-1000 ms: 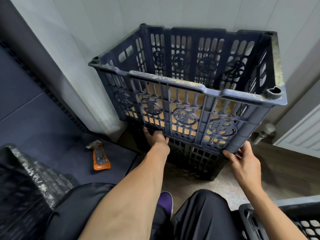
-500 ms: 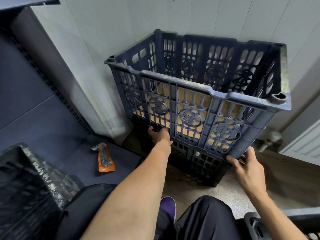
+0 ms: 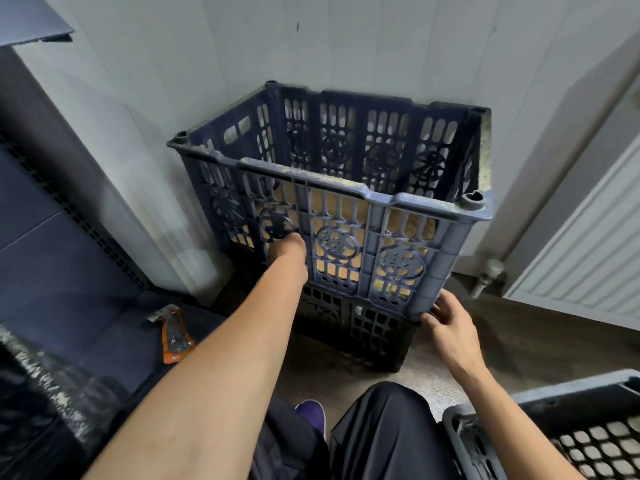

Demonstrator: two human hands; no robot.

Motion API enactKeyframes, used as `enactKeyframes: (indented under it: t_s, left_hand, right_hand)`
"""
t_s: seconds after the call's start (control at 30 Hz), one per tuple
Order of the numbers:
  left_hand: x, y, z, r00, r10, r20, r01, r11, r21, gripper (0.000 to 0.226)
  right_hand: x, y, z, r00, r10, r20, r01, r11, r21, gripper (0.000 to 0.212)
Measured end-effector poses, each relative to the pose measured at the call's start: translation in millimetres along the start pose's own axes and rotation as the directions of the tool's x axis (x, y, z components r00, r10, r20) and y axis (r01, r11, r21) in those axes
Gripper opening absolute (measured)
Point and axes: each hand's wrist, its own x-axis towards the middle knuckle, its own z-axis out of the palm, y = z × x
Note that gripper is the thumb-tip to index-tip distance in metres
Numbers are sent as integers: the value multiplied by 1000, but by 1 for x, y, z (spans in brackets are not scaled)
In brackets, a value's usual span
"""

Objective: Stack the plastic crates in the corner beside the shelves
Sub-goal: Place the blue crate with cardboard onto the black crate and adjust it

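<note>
A dark blue slotted plastic crate [image 3: 346,199] sits on top of a black crate [image 3: 360,327] in the corner against the white wall. My left hand [image 3: 287,252] presses on the blue crate's front wall, its fingers hidden against the lattice. My right hand [image 3: 448,322] holds the blue crate's lower right corner where it meets the black crate. Another blue crate [image 3: 554,427] lies at the lower right, only partly in view.
Dark blue shelves [image 3: 69,258] stand at the left, and an orange packaged item [image 3: 175,336] lies on the bottom shelf. A dusty black crate [image 3: 38,403] is at the lower left. A white radiator [image 3: 588,258] is on the right wall. My legs and purple shoe [image 3: 311,414] are below.
The blue crate has come down onto the black crate and moved back toward the wall. My left hand moved up its front wall. My right hand stays at its lower right corner.
</note>
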Motion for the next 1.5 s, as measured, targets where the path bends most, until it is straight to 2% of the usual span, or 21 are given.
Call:
enactKeyframes:
  t_s: [0.17,0.3,0.37,0.5,0.7,0.87,0.97,1.03,1.17,1.3,1.4,1.5]
  left_hand:
    - [-12,24,-2,999,30,34,-30,999,-14,44]
    - [-38,36,8,997,-47,-54,38,987,-154,36]
    - [-50,41,11,998,-36,-53,26,984,-178,35]
    - [-66,49,11,998,-59,9,59,968,-242,45]
    - [-83,56,7,993,-54,105,78,968,-240,61]
    - [-92,65,4,988,-31,148,79,941,-330,69]
    - [-96,73,3,978,14,210,48,955,-291,75]
    - [-96,76,4,969,11,245,46,974,-223,70]
    - [-93,78,13,972,-9,235,37,993,-115,64]
    - [-92,79,23,977,-26,214,51,992,-116,56]
    - [-85,77,25,974,-42,223,73,989,-131,52]
    - [-77,75,30,971,-75,225,111,983,-149,59]
  right_hand:
    - [-8,-7,-1,999,-9,-33,9,1000,-4,47]
    - [-3,-17,-4,1000,-10,-9,10,999,-45,46]
    - [-2,-20,-5,1000,-15,-4,15,998,-68,46]
    - [-2,-23,-2,1000,-2,-4,2,998,-67,45]
    - [-4,-21,-2,1000,7,-7,-8,997,-83,46]
    - [-6,-21,-6,999,39,-1,-38,994,-104,47]
    - [-8,-24,-7,999,49,-1,-49,991,-124,46]
    - [-9,-27,-7,999,45,-7,-46,991,-129,44]
    - [-9,-36,-5,998,62,-30,-66,987,-143,44]
    - [-7,-39,-3,994,80,-70,-88,989,-115,45]
    - [-3,-36,-1,987,94,-134,-107,989,-97,37]
    - [1,-34,8,976,133,-172,-151,984,-93,31]
